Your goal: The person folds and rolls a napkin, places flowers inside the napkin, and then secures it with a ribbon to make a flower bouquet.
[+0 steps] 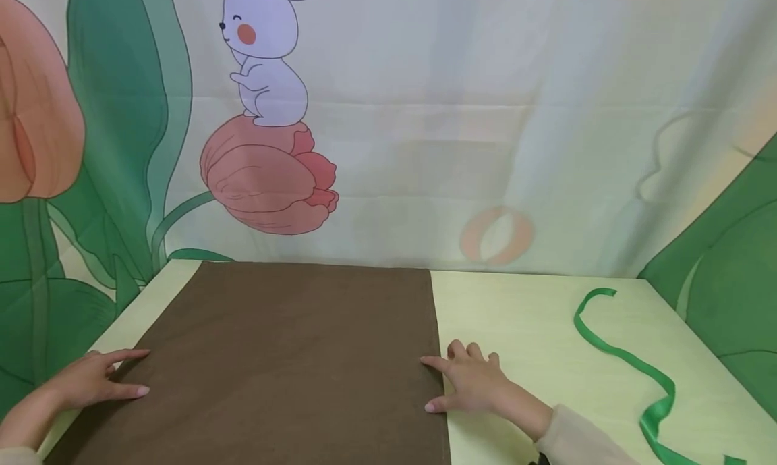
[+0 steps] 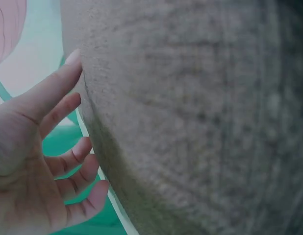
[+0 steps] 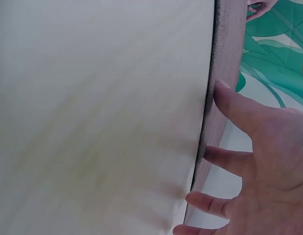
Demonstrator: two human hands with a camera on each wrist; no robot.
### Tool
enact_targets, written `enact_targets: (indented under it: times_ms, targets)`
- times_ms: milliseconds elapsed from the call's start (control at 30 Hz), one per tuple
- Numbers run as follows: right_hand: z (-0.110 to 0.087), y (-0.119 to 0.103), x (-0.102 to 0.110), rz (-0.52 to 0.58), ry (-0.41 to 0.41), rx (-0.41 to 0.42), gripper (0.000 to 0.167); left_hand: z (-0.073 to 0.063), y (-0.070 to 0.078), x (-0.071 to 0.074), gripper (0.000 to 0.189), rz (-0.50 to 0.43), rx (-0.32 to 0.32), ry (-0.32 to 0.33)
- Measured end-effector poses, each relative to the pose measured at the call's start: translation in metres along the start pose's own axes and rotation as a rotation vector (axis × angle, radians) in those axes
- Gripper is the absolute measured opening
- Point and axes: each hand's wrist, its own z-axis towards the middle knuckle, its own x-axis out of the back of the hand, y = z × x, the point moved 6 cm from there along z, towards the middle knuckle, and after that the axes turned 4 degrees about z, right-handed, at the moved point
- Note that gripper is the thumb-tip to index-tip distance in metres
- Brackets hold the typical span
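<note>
A brown cloth [image 1: 285,357] lies spread flat over the left and middle of the pale table. At its left edge rests my left hand [image 1: 91,382], thumb and index finger extended onto the fabric. My right hand [image 1: 476,378] touches the right edge the same way, its other fingers over the bare tabletop. In the left wrist view the cloth [image 2: 190,107] fills most of the picture beside the spread fingers. The right wrist view shows the thumb and index finger of my right hand [image 3: 274,152] on the cloth's hemmed edge [image 3: 225,54].
A wavy green ribbon [image 1: 658,377] lies on the right side of the pale table [image 1: 516,310]. Behind the table hangs a printed curtain [image 1: 394,148] with a rabbit and tulips. A small dark object [image 1: 540,459] shows by the right sleeve.
</note>
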Motion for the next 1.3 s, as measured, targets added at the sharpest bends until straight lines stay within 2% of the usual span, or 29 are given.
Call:
enact_targets:
  times_ms: [167, 367, 533, 700, 933, 1133, 1300]
  targets:
    - [-0.011, 0.018, 0.004, 0.019, -0.004, -0.050, 0.071, 0.005, 0.024, 0.000, 0.062, -0.017, -0.096, 0.042]
    - [-0.025, 0.044, 0.011, 0.032, -0.012, -0.085, 0.070, 0.017, 0.051, -0.006, 0.064, -0.025, -0.074, -0.003]
    - [-0.035, 0.066, 0.016, 0.049, -0.026, -0.085, 0.072, 0.022, 0.076, -0.010, 0.066, -0.024, -0.083, -0.030]
    - [-0.046, 0.089, 0.019, 0.077, -0.025, -0.073, 0.071, 0.025, 0.100, -0.016, 0.069, -0.018, -0.142, -0.067]
    - [-0.064, 0.124, 0.023, 0.111, -0.022, -0.060, 0.069, 0.032, 0.131, -0.025, 0.071, -0.039, -0.236, -0.076]
    - [-0.081, 0.153, 0.025, 0.138, -0.031, -0.070, 0.067, 0.040, 0.159, -0.030, 0.074, -0.038, -0.224, -0.105]
    - [-0.094, 0.172, 0.030, 0.148, 0.011, -0.018, 0.062, 0.044, 0.179, -0.033, 0.076, -0.051, -0.204, -0.125]
